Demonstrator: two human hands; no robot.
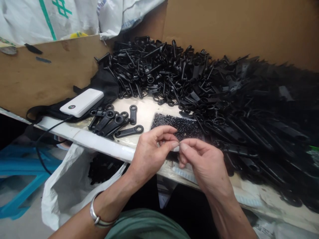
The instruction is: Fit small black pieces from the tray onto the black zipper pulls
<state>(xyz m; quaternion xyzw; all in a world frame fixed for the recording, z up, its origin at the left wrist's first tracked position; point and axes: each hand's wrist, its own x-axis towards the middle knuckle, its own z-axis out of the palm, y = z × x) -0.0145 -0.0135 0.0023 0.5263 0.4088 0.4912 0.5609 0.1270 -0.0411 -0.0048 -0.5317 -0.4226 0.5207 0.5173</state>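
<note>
The small glossy black pieces (pixel 184 123) fill a shallow clear-walled tray (pixel 153 120) in the middle of the counter, just beyond the fingertips. The left hand (pixel 149 152) and right hand (pixel 208 162) meet at the tray's near side, thumb and forefinger of each closed in a pinch, tips together. Whether a piece sits between them is too small to tell.

For work this fine, a light pinch with the very ends of the fingers should serve best, since a hard squeeze could make a tiny piece spring away. Keeping both hands low by the tray would let a dropped piece land among the others, and resting the wrists would steady the tips.

To the left of the tray, long black plastic arms with ringed ends (pixel 129 131) lie loose on the pale counter (pixel 146 103), within easy reach of the left hand. A large tangled heap of similar black plastic parts (pixel 159 71) spreads across the far side and down the right; its near edge crowds the tray, so a careless right elbow could push parts into it. Farther left sits a white rectangular power bank (pixel 83 102) with a black cable, best kept clear of the left forearm.
</note>
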